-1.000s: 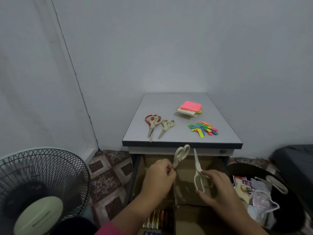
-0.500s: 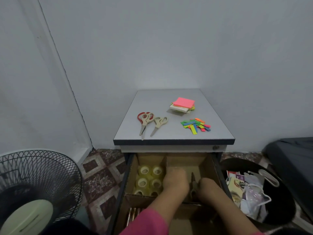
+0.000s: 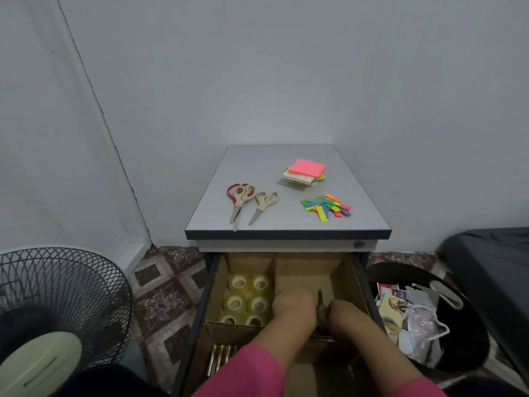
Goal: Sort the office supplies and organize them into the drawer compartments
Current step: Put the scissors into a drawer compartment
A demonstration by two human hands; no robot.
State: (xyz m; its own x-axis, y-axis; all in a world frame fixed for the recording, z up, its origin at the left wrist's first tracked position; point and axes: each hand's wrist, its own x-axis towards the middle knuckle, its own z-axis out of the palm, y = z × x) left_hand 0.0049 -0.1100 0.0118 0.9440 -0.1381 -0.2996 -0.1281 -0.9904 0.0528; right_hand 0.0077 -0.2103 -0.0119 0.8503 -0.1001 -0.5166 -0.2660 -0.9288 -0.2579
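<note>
The drawer (image 3: 212, 285) of the grey cabinet (image 3: 257, 167) is pulled out, with cardboard dividers. Both my hands reach into its rear right compartment. My left hand (image 3: 294, 306) is curled down over a pair of scissors that it mostly hides. My right hand (image 3: 345, 313) grips another pair of scissors (image 3: 320, 303), whose blade pokes up between the hands. On the cabinet top lie red-handled scissors (image 3: 239, 196), beige scissors (image 3: 264, 203), a sticky-note stack (image 3: 305, 171) and coloured flags (image 3: 326, 207).
Several tape rolls (image 3: 248, 295) fill the rear left compartment, and pens (image 3: 220, 356) lie in the front left one. A black bin (image 3: 380, 272) with rubbish stands to the right, dark furniture (image 3: 501, 267) beyond it. A floor fan (image 3: 57, 305) stands left.
Both hands went down from in front of the cabinet edge into the rear right compartment with a pair of scissors each. My view tilted down, showing the open drawer.
</note>
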